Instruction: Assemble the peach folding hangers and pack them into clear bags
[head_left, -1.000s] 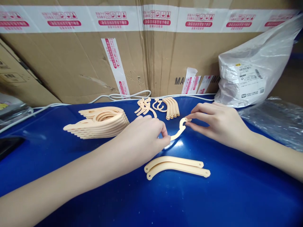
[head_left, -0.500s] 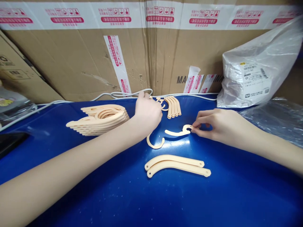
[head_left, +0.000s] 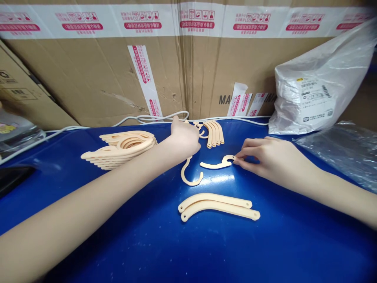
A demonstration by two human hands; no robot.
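Note:
My right hand (head_left: pixel 260 153) pinches one end of a cream plastic hanger piece (head_left: pixel 216 165), a small curved part with a hooked end, held over the table. My left hand (head_left: pixel 184 135) is at the far side, by a group of small cream parts (head_left: pixel 200 125). Its fingers curl down out of sight behind the hand, and whatever they touch is hidden. Just below it lies a hanger hook (head_left: pixel 192 183), its upper end close to the hand. Nearer to me, two curved hanger arms (head_left: pixel 218 204) with holed ends lie side by side.
A stack of cream hangers (head_left: pixel 123 151) stands at left, partly behind my left forearm. Several hanger arms (head_left: pixel 215 133) lie at the back of the blue table (head_left: pixel 188 251). A white cable (head_left: pixel 123 122) runs along the cardboard box (head_left: pixel 97 70). Plastic bags (head_left: pixel 315 90) stand at right.
My right hand has moved slightly left with the hanger piece. My left hand stays by the small parts, and a little more of the hook's upper end shows. The view has shifted slightly.

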